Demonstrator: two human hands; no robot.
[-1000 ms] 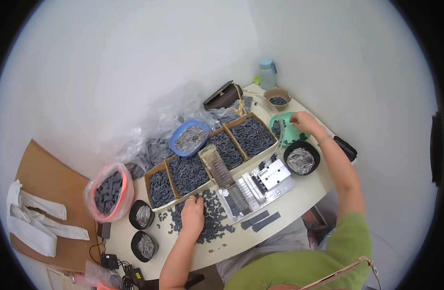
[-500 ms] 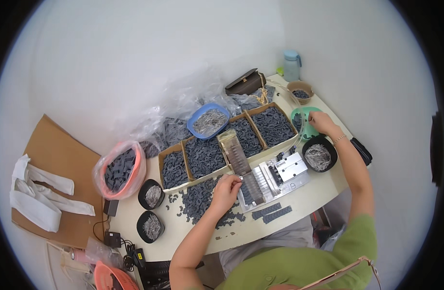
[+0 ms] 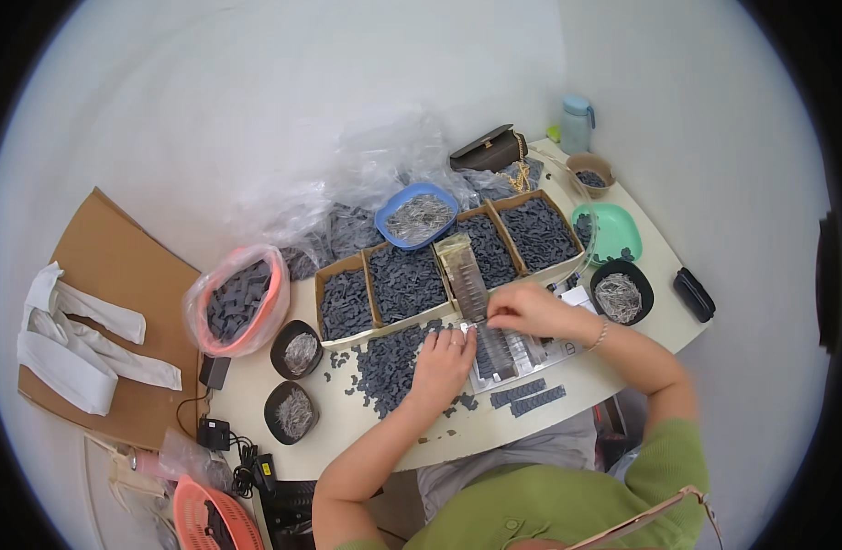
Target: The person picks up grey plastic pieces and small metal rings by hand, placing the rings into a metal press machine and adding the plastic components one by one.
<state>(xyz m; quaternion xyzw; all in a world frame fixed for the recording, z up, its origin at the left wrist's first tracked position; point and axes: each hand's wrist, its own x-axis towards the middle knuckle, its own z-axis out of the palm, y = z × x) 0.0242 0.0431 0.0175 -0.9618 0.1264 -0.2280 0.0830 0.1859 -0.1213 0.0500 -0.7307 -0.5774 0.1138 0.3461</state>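
Right hand [image 3: 529,310] moved from bowl [image 3: 621,297] to rail [image 3: 476,302].

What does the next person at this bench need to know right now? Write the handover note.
Left hand: flat on the loose pile of small dark parts, gripping nothing visible.
Right hand: fingers pinched over the long slotted jig; whatever they hold is too small to tell.
Dark parts also fill the cardboard trays; silvery pieces sit in the black bowl at right.
Done: two filled dark strips lie at the table's near edge.
Left: the pile and trays remain full.
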